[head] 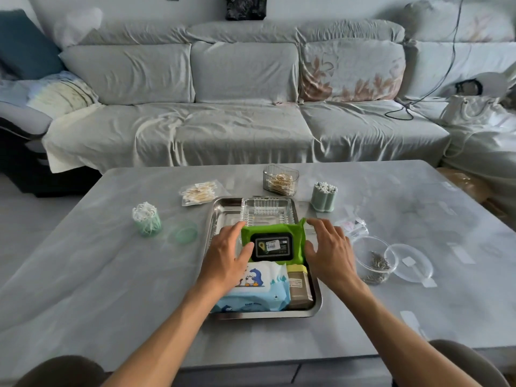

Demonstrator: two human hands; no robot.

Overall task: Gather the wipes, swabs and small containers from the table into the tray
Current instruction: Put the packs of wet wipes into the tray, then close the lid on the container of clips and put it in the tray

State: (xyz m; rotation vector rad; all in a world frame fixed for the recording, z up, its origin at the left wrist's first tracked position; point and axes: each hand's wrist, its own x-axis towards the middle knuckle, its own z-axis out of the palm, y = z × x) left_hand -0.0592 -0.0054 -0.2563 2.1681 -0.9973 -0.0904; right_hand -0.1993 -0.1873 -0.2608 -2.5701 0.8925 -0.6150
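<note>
Grey sofa behind, grey table (111,275) in front: left hand (227,259) & right hand (329,254), fingers spread, flank green wipes pack (272,243) at mid steel tray (215,219). Best pressed flat btwn clear box (266,210) & penguin wipes pack (257,289).

We're in somebody's living room for sure: big grey slipcovered sofa (223,107) with cushions, a handbag (472,108) dumped on it, and a low grey coffee-table worktop (111,275) in front.
</note>
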